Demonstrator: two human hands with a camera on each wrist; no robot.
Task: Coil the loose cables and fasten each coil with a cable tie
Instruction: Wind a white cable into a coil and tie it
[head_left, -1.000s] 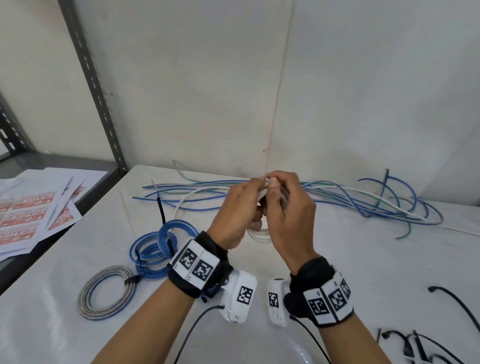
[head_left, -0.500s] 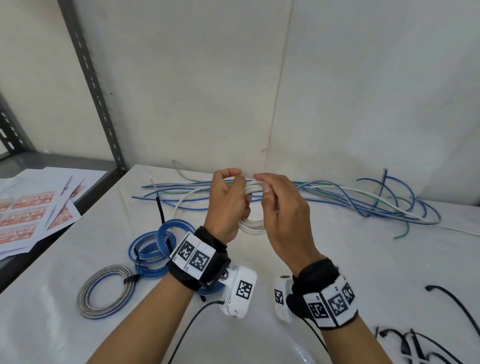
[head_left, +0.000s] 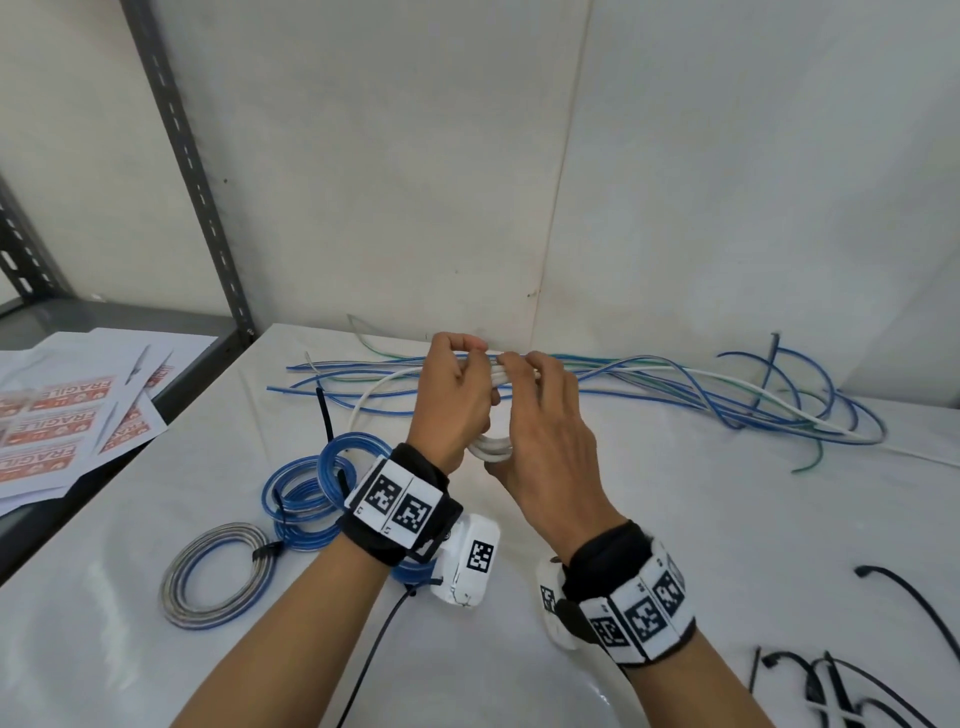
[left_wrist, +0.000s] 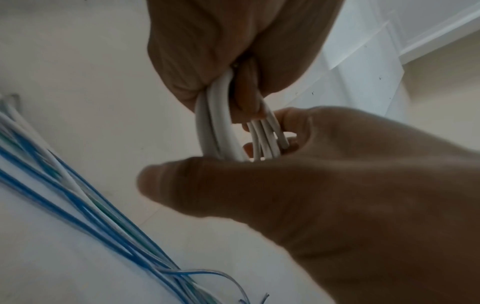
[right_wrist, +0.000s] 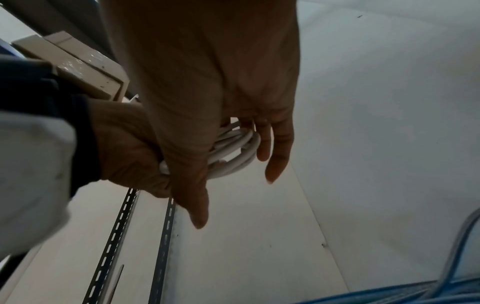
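A small coil of white cable (head_left: 491, 448) is held above the white table (head_left: 675, 519) between both hands. My left hand (head_left: 460, 387) grips its left side, fingers curled round the strands (left_wrist: 215, 123). Over the top of the coil my right hand (head_left: 537, 400) reaches, holding the strands between thumb and fingers (right_wrist: 272, 156). The white tail (head_left: 363, 402) arcs down to the table on the left. Loose blue, green and white cables (head_left: 701, 387) lie along the back wall.
Two tied blue coils (head_left: 306, 493) and a grey-blue tied coil (head_left: 215, 574) lie at the front left. Black cable ties (head_left: 831, 686) lie at the bottom right, and one (head_left: 324, 415) stands by the blue coils. Label sheets (head_left: 62, 431) cover the grey shelf on the left.
My left hand has shifted left and closed round the coil's side. The right hand's fingers have slid over the top strands. The coil stays held above the table.
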